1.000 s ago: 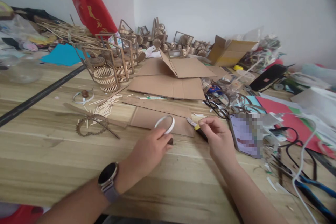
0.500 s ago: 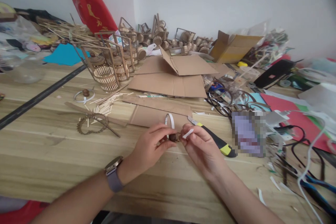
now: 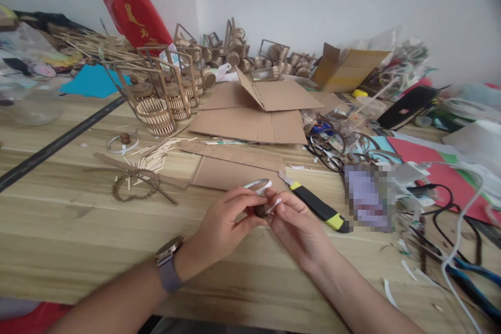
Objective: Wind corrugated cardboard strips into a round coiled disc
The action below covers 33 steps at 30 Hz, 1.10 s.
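Between the fingers of my left hand (image 3: 230,219) is a small dark brown bead (image 3: 260,211), with a white ring (image 3: 258,186) just above it, partly hidden by the fingers. My right hand (image 3: 299,224) pinches a short white strip (image 3: 274,205) right beside the bead. The fingertips of both hands nearly meet. A black and yellow utility knife (image 3: 319,206) lies just right of my right hand, blade pointing up-left. At the left, another white ring with a brown bead (image 3: 125,139) rests on the table.
Cardboard sheets (image 3: 250,125) lie beyond my hands. Small wooden baskets (image 3: 156,115) stand at the left, near thin sticks (image 3: 160,156) and a scalloped ring (image 3: 135,198). Cables and blue-handled pliers (image 3: 473,287) are at the right. A black bar (image 3: 58,146) crosses the left side.
My right hand has brought the white strip closer to the bead. The white ring has tipped from upright to flatter and leans to the right.
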Each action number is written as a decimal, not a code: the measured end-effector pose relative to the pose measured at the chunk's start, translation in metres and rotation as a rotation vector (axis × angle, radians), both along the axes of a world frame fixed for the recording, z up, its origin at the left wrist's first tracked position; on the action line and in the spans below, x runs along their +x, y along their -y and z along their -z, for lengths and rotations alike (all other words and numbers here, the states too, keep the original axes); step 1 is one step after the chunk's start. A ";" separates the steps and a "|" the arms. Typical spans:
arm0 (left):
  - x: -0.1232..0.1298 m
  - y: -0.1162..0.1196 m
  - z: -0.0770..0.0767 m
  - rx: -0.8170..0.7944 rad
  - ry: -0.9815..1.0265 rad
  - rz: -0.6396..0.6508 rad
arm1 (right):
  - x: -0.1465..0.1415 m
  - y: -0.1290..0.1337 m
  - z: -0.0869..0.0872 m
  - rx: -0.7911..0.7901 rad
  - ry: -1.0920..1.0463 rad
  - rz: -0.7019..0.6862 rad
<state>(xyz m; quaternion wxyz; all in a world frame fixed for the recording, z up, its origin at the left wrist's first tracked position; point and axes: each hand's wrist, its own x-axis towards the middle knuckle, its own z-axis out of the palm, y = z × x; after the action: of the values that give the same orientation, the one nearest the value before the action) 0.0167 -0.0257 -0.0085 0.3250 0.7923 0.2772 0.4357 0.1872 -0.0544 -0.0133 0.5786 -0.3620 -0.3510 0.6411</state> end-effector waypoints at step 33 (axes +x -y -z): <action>0.000 0.002 0.003 0.081 0.060 -0.022 | -0.006 0.002 -0.002 -0.137 -0.188 -0.050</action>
<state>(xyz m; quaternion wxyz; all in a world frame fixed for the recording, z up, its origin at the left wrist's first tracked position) 0.0169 -0.0280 -0.0118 0.2958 0.7884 0.2582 0.4736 0.1815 -0.0566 -0.0116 0.5666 -0.3300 -0.2596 0.7090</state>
